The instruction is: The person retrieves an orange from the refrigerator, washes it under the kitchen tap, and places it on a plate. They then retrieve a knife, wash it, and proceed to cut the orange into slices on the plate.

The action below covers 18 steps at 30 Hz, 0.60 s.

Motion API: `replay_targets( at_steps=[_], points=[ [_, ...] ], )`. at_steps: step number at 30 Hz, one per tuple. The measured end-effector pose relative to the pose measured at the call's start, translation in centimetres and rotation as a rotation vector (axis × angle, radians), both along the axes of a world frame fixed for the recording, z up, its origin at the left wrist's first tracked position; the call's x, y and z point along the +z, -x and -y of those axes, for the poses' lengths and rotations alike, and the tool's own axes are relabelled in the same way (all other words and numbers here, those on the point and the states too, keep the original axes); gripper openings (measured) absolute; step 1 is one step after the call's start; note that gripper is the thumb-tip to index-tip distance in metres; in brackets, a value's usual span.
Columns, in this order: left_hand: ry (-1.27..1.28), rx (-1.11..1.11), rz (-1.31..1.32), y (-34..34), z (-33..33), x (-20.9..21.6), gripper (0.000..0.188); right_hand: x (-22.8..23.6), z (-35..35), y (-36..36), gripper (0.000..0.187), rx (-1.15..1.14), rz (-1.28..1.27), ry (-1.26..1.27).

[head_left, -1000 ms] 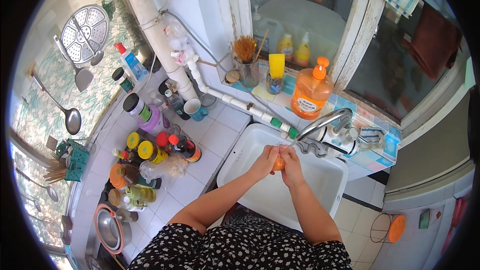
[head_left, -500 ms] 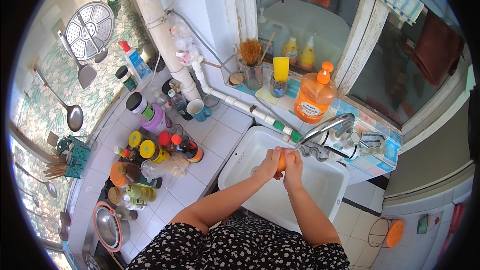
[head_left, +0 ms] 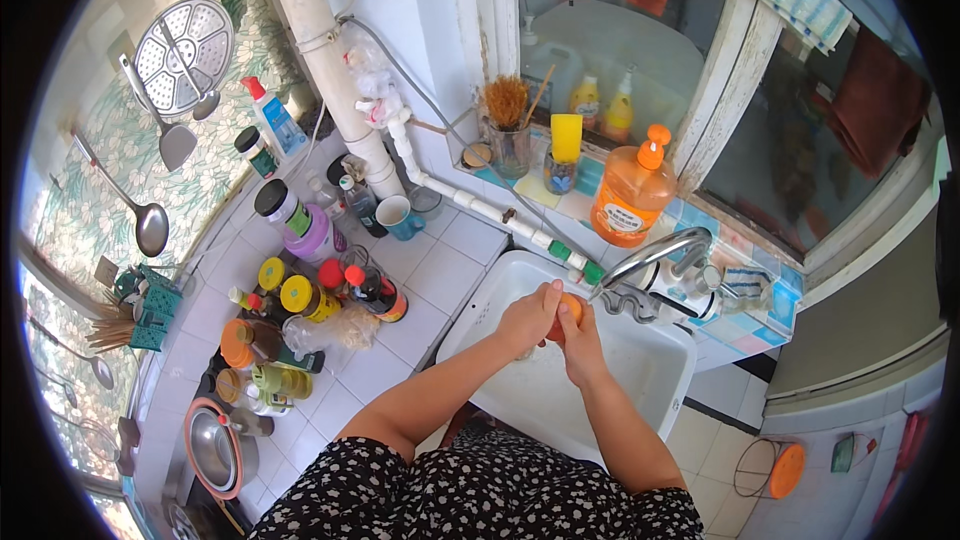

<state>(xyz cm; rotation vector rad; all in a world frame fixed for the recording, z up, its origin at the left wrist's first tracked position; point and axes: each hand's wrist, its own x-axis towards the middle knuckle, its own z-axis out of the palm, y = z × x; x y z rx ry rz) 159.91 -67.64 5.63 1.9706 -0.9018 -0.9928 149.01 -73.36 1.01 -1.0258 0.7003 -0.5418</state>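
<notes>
1. The left hand (head_left: pixel 530 320) and the right hand (head_left: pixel 580 348) hold a round, smooth orange-red object (head_left: pixel 570 308) between them, fingers curled closely around its sides.
2. The object is above a white rectangular sink basin with rounded corners (head_left: pixel 640 380), just below the spout end of a curved chrome faucet (head_left: pixel 650 248).
3. Left of the basin, a white square-tiled counter (head_left: pixel 445 265) carries a blue mug with a pale inside (head_left: pixel 402 220), a dark red-capped bottle (head_left: pixel 378 298) and a crumpled clear plastic bag (head_left: pixel 345 328), with more jars and bottles clustered near them.
4. Behind the basin, a multicoloured tiled ledge bears a large orange pump bottle (head_left: pixel 630 202), a clear glass with a brown bristle brush (head_left: pixel 510 150) and an upright yellow sponge (head_left: pixel 566 138) in a small container.
5. A peeling white wooden window frame (head_left: pixel 735 70) rises beyond.
6. On the far left, a steel ladle (head_left: pixel 150 230) hangs against a leaf-patterned wall (head_left: pixel 215 150).
7. Pale floor tiles (head_left: pixel 708 435) show right of the basin.
</notes>
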Motion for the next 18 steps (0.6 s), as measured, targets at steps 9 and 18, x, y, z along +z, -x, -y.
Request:
replay_targets(
  at_steps=[9, 18],
  points=[
    [-0.192, -0.059, -0.206, -1.9, 1.1, -1.4, 0.083, 0.9, 0.1, 2.0, 0.069, 0.264, -0.042, 0.183],
    [-0.055, 0.087, -0.543, 1.6, 1.6, -3.5, 0.079, -1.1, 0.8, 0.9, 0.026, -0.229, 0.019, 0.501]
  ],
)
